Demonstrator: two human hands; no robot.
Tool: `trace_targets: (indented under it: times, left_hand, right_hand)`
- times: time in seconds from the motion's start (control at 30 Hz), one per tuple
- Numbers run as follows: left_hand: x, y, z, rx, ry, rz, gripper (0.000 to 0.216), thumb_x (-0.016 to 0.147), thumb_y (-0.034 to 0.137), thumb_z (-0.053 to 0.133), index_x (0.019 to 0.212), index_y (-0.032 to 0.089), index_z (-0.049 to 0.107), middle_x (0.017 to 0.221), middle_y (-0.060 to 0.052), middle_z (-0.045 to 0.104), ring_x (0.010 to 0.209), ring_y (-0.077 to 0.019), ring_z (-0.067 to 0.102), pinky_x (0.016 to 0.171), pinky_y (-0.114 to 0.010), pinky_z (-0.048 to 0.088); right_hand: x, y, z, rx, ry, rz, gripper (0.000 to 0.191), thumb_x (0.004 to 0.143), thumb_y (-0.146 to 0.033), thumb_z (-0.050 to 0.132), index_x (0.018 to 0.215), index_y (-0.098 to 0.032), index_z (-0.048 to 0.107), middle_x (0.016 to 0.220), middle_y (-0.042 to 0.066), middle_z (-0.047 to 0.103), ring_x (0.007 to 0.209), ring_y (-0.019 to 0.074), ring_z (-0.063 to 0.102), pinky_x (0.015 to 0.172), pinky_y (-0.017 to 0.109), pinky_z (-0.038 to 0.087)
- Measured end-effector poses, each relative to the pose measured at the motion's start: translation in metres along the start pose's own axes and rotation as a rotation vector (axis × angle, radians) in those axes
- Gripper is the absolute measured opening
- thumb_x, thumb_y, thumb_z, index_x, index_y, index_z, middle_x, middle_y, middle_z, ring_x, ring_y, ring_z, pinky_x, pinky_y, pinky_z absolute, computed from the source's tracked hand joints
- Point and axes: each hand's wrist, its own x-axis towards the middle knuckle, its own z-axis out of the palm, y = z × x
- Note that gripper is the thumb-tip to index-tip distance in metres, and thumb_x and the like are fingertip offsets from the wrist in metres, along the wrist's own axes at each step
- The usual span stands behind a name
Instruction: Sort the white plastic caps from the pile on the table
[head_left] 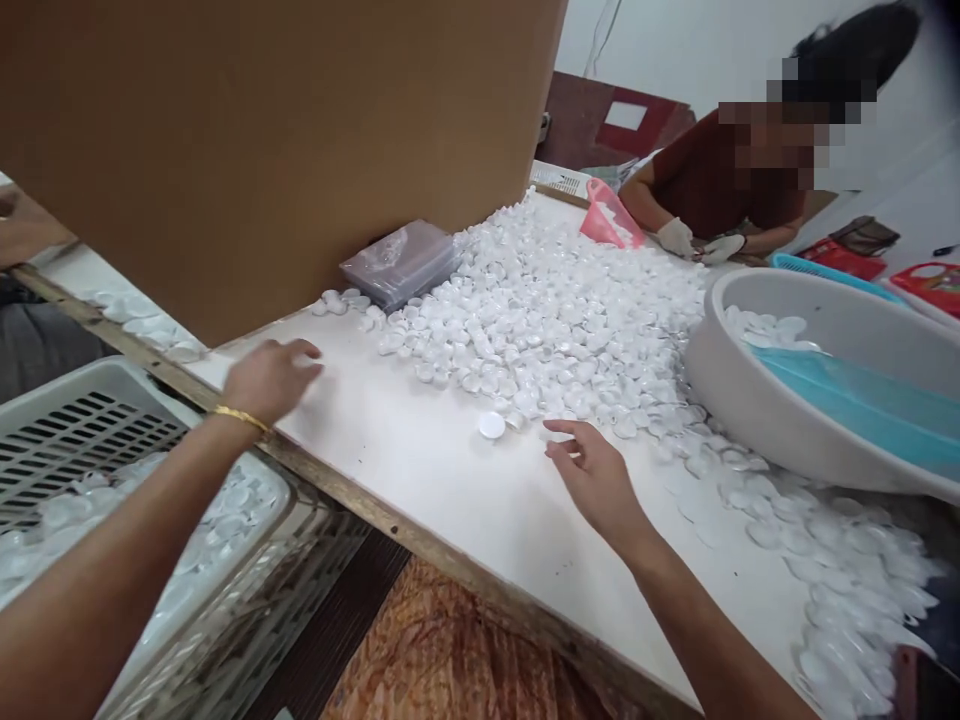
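A big heap of small white plastic caps [555,310] covers the white table [420,470]. My left hand [271,378] hovers over the table's near left edge, fingers curled and a little blurred; whether it holds a cap is hidden. A gold bangle sits on that wrist. My right hand [592,472] rests at the heap's near edge, fingers loosely apart, index finger reaching toward the caps. One lone cap [492,426] lies just left of it.
A tall cardboard sheet [262,130] stands at the left, a clear plastic packet [401,262] at its foot. A grey basin [757,400] with a blue scoop sits right. A slotted crate [82,430] of caps stands below left. A gloved person [720,180] works opposite beside a pink scoop [611,215].
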Motion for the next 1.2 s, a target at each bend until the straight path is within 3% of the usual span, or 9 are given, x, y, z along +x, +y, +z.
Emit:
trace_targets:
  times: [0.1, 0.17, 0.27, 0.4, 0.57, 0.77, 0.93, 1.07, 1.2]
  left_hand:
    - [-0.035, 0.062, 0.019, -0.37, -0.232, 0.137, 0.032, 0.08, 0.041, 0.045, 0.098, 0.019, 0.062, 0.072, 0.001, 0.06, 0.067, -0.0147, 0.054, 0.066, -0.024, 0.042]
    - [-0.053, 0.098, 0.036, -0.46, -0.267, 0.234, 0.033, 0.08, 0.04, 0.046, 0.103, 0.022, 0.06, 0.071, 0.002, 0.06, 0.064, -0.0141, 0.054, 0.063, -0.024, 0.041]
    - [-0.067, 0.135, 0.058, -0.416, -0.295, 0.324, 0.042, 0.076, 0.034, 0.051, 0.117, 0.026, 0.053, 0.077, 0.001, 0.059, 0.067, -0.0153, 0.055, 0.065, -0.025, 0.041]
    - [-0.074, 0.158, 0.069, -0.351, -0.314, 0.321, 0.052, 0.073, 0.035, 0.057, 0.123, 0.026, 0.048, 0.09, -0.004, 0.054, 0.073, -0.0171, 0.057, 0.069, -0.029, 0.044]
    - [-0.087, 0.165, 0.07, -0.496, -0.39, 0.271, 0.033, 0.074, 0.026, 0.057, 0.107, 0.022, 0.058, 0.098, -0.005, 0.048, 0.061, -0.0101, 0.055, 0.057, -0.024, 0.048]
    - [-0.092, 0.153, 0.074, -1.109, -0.551, -0.021, 0.035, 0.069, 0.019, 0.06, 0.102, 0.019, 0.052, 0.083, 0.0, 0.048, 0.059, -0.0101, 0.054, 0.049, -0.028, 0.054]
    - [-0.095, 0.126, 0.049, -1.413, -0.485, -0.119, 0.042, 0.063, 0.026, 0.069, 0.101, 0.017, 0.053, 0.081, 0.002, 0.051, 0.064, -0.0104, 0.057, 0.057, -0.03, 0.057]
    - [-0.101, 0.065, 0.011, -1.432, -0.313, -0.192, 0.049, 0.06, 0.034, 0.075, 0.103, 0.019, 0.055, 0.091, 0.0, 0.06, 0.072, -0.013, 0.06, 0.062, -0.026, 0.055]
    - [-0.121, -0.028, -0.006, -1.331, -0.102, -0.465, 0.053, 0.048, 0.039, 0.081, 0.095, 0.026, 0.059, 0.091, 0.003, 0.067, 0.079, -0.0163, 0.061, 0.063, -0.025, 0.055]
  right_hand:
    - [0.016, 0.001, 0.015, -0.255, -0.008, -0.175, 0.038, 0.082, -0.029, 0.049, 0.119, -0.02, 0.052, 0.115, 0.009, 0.053, 0.074, 0.0155, 0.06, 0.07, 0.033, 0.049]
    - [0.024, 0.0, 0.022, -0.395, -0.008, -0.223, 0.041, 0.081, -0.027, 0.053, 0.121, -0.019, 0.05, 0.117, 0.011, 0.051, 0.081, 0.018, 0.06, 0.07, 0.033, 0.049]
    - [0.026, 0.0, 0.03, -0.507, 0.019, -0.268, 0.035, 0.08, -0.025, 0.056, 0.114, -0.019, 0.053, 0.113, 0.01, 0.051, 0.089, 0.0209, 0.059, 0.066, 0.031, 0.048]
    - [0.016, 0.007, 0.039, -0.414, 0.038, -0.311, 0.02, 0.083, -0.024, 0.053, 0.102, -0.019, 0.056, 0.104, 0.007, 0.055, 0.077, 0.0174, 0.059, 0.063, 0.029, 0.047]
    - [0.006, 0.015, 0.051, -0.147, 0.002, -0.309, 0.021, 0.082, -0.013, 0.047, 0.1, -0.018, 0.055, 0.095, 0.006, 0.06, 0.073, 0.0152, 0.059, 0.069, 0.03, 0.049]
    - [0.002, 0.0, 0.055, 0.198, -0.028, -0.161, 0.017, 0.083, -0.019, 0.047, 0.096, -0.019, 0.057, 0.097, 0.005, 0.06, 0.075, 0.0138, 0.062, 0.066, 0.027, 0.052]
    - [0.002, -0.047, 0.061, 0.283, -0.054, -0.318, 0.019, 0.084, -0.019, 0.046, 0.098, -0.018, 0.06, 0.101, 0.007, 0.056, 0.086, 0.0139, 0.058, 0.071, 0.026, 0.053]
    - [0.001, -0.103, 0.091, 0.243, -0.272, -0.515, 0.029, 0.088, -0.025, 0.044, 0.113, -0.017, 0.056, 0.113, 0.008, 0.055, 0.103, 0.0152, 0.054, 0.093, 0.031, 0.046]
    - [-0.01, -0.146, 0.132, 0.12, -0.543, -0.755, 0.053, 0.086, -0.039, 0.049, 0.132, -0.014, 0.04, 0.135, 0.011, 0.043, 0.128, 0.0206, 0.035, 0.105, 0.036, 0.034]
